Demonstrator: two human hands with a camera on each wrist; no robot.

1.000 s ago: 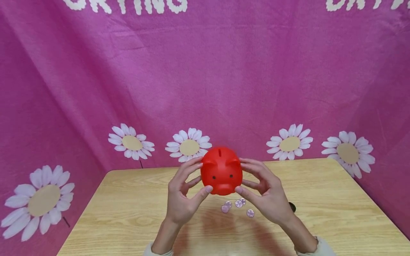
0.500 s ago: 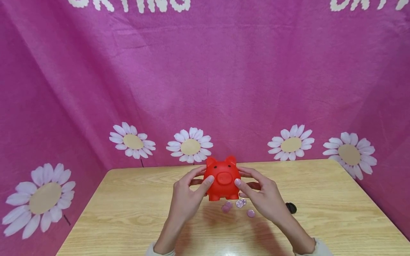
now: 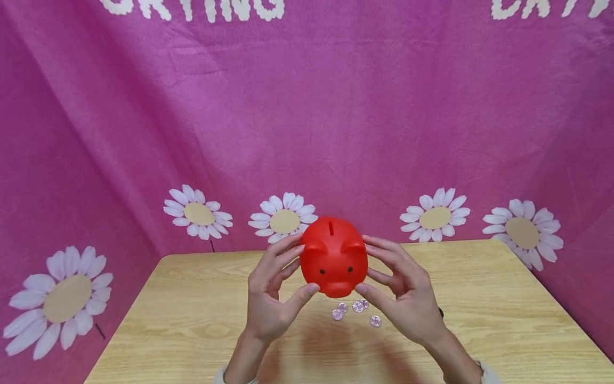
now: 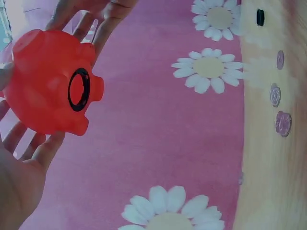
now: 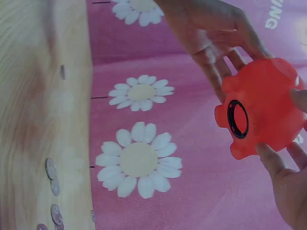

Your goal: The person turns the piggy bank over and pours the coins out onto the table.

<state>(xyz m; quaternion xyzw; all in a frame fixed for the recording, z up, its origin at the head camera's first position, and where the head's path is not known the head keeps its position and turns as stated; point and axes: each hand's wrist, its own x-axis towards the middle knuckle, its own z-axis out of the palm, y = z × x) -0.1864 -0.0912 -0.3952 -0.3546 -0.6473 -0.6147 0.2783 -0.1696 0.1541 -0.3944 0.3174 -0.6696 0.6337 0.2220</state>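
Observation:
A red piggy bank [image 3: 334,256] is held up above the table between both hands. Its head tips down toward the head camera, so the coin slot on its back shows. My left hand [image 3: 272,298] grips its left side, thumb low by the snout and fingers spread along the flank. The right hand [image 3: 405,293] grips the opposite side in the same way. On the belly, a black ring [image 4: 79,89] shows in the left wrist view. Several pinkish shiny coins [image 3: 357,307] lie on the table below the bank.
A light wood-grain table [image 3: 192,320] spreads under the hands. A small black round cap [image 4: 260,17] lies on it, mostly hidden behind the right wrist in the head view. Behind and at the sides hangs a pink cloth [image 3: 307,117] with white daisies.
Half a second ago the piggy bank's snout and feet faced the head camera. Now it is raised slightly and tipped forward, slot in view, as it was one second ago. Both hands keep hold.

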